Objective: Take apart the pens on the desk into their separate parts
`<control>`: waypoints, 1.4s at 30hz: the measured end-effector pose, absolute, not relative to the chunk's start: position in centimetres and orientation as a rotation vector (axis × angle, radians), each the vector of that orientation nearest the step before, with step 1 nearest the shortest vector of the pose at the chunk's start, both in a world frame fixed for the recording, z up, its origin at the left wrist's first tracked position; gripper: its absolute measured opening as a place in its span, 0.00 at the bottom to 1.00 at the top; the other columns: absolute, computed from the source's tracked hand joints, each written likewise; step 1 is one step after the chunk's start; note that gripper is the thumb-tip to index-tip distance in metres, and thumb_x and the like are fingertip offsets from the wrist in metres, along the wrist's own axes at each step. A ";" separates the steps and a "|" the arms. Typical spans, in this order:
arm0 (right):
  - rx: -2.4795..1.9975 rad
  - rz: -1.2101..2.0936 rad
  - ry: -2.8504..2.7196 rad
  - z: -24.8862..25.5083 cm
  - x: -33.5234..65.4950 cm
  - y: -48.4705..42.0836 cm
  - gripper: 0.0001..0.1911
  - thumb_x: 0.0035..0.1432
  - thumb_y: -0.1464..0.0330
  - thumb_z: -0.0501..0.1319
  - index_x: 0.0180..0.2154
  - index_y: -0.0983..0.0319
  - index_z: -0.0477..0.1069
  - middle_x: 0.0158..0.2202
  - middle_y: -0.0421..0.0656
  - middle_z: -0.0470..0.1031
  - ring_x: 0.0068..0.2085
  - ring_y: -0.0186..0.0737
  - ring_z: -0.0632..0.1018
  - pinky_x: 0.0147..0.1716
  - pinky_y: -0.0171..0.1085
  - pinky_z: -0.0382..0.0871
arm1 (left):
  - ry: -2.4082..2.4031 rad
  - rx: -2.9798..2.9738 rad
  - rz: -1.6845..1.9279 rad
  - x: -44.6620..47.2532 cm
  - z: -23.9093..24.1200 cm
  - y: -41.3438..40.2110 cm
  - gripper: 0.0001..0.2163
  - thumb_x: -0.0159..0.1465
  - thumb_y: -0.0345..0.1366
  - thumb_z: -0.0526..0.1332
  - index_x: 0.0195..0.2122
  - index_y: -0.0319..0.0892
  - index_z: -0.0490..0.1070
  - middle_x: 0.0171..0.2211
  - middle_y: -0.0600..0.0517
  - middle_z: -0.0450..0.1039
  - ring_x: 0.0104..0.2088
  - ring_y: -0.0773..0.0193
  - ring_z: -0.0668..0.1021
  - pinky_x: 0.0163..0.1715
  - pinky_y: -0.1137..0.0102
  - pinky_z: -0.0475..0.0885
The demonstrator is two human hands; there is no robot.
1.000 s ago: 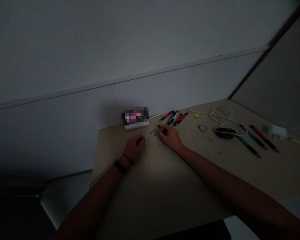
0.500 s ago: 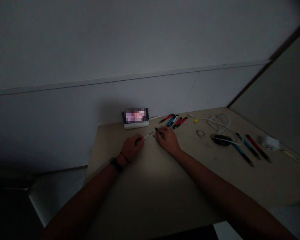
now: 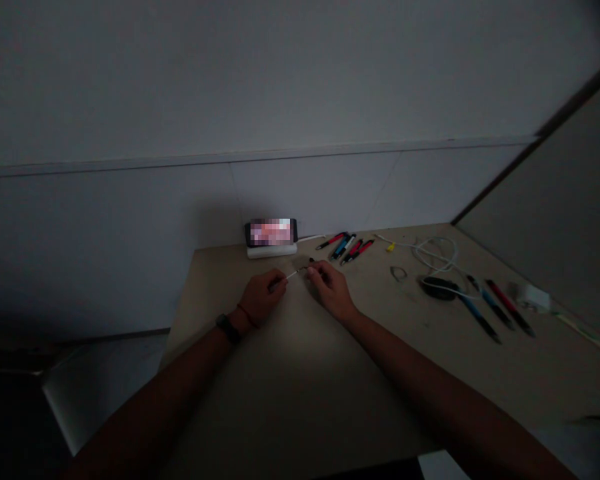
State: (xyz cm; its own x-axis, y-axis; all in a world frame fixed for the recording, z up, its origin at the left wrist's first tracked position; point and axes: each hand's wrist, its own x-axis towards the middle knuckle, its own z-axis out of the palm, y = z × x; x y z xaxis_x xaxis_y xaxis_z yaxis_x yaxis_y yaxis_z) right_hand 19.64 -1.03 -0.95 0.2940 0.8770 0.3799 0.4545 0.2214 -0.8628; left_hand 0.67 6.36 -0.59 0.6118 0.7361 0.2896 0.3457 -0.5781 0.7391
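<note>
I'm pinching a thin white refill (image 3: 294,273) in my left hand (image 3: 261,297), its tip pointing at 2 o'clock over the table (image 3: 300,373). My right hand (image 3: 330,290) is pinching a dark barrel (image 3: 314,265) at that tip. The refill's probably light and bendy, so I'm gripping it near the end. Pens (image 3: 345,245) are lying at 1 o'clock, the phone (image 3: 271,232) at 12 and the cable (image 3: 437,253) at 3. Nothing's blocking.

right hand (image 3: 333,291) nearer left hand (image 3: 261,295), refill (image 3: 293,273) nearer pen barrel (image 3: 314,267)
</note>
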 end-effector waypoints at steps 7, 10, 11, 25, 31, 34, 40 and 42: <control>-1.372 0.608 -1.294 -0.8 19.3 -1.1 0.19 0.58 0.51 0.62 0.29 0.61 0.72 0.22 0.38 0.69 0.25 0.36 0.68 0.25 0.34 0.61 | 0.723 2.258 0.734 0.7 -0.4 6.1 0.11 0.66 0.39 0.56 0.33 0.40 0.74 0.28 0.53 0.74 0.28 0.66 0.72 0.30 0.72 0.64; -1.385 0.633 -1.312 -0.8 19.2 -1.1 0.21 0.58 0.50 0.62 0.26 0.61 0.71 0.21 0.38 0.68 0.24 0.34 0.67 0.24 0.33 0.60 | 0.705 2.263 0.730 0.7 -0.3 6.0 0.10 0.66 0.39 0.56 0.33 0.40 0.74 0.28 0.53 0.75 0.28 0.66 0.73 0.30 0.72 0.64; -1.387 0.635 -1.316 -0.9 19.2 -1.1 0.22 0.58 0.49 0.62 0.26 0.61 0.71 0.21 0.38 0.68 0.24 0.34 0.67 0.24 0.33 0.60 | 0.707 2.265 0.729 0.7 -0.3 6.0 0.10 0.66 0.39 0.56 0.33 0.40 0.74 0.28 0.52 0.75 0.28 0.66 0.73 0.30 0.72 0.64; -1.422 0.642 -1.008 -0.5 19.8 -0.4 0.24 0.53 0.46 0.63 0.25 0.61 0.69 0.17 0.36 0.66 0.18 0.33 0.64 0.18 0.34 0.56 | 0.770 2.205 0.720 0.7 -0.5 6.3 0.11 0.65 0.40 0.56 0.32 0.40 0.73 0.25 0.54 0.71 0.26 0.67 0.69 0.28 0.72 0.61; -1.431 0.646 -1.012 -0.7 19.8 -0.3 0.22 0.50 0.47 0.65 0.28 0.61 0.71 0.18 0.38 0.69 0.19 0.33 0.66 0.18 0.34 0.58 | 0.769 2.195 0.710 0.7 -0.5 6.3 0.11 0.66 0.40 0.56 0.32 0.40 0.73 0.25 0.54 0.71 0.27 0.67 0.70 0.28 0.72 0.62; -1.432 0.655 -1.012 -0.9 19.8 -0.2 0.21 0.50 0.49 0.65 0.28 0.61 0.72 0.18 0.37 0.69 0.19 0.34 0.66 0.19 0.34 0.59 | 0.767 2.189 0.725 0.7 -0.6 6.3 0.11 0.66 0.40 0.56 0.32 0.40 0.73 0.25 0.54 0.71 0.27 0.67 0.70 0.29 0.72 0.62; -1.433 0.672 -1.016 -1.2 20.0 -0.1 0.22 0.49 0.48 0.66 0.28 0.61 0.73 0.18 0.37 0.68 0.19 0.34 0.67 0.19 0.33 0.59 | 0.760 2.177 0.726 0.8 -0.6 6.3 0.11 0.65 0.40 0.56 0.32 0.40 0.73 0.25 0.54 0.70 0.27 0.66 0.70 0.29 0.72 0.62; -1.442 0.665 -1.032 -1.3 20.0 -0.1 0.22 0.50 0.48 0.66 0.28 0.61 0.73 0.18 0.37 0.68 0.19 0.34 0.67 0.19 0.34 0.59 | 0.752 2.173 0.722 0.7 -0.6 6.4 0.11 0.65 0.40 0.56 0.32 0.40 0.73 0.24 0.54 0.70 0.27 0.67 0.70 0.29 0.72 0.62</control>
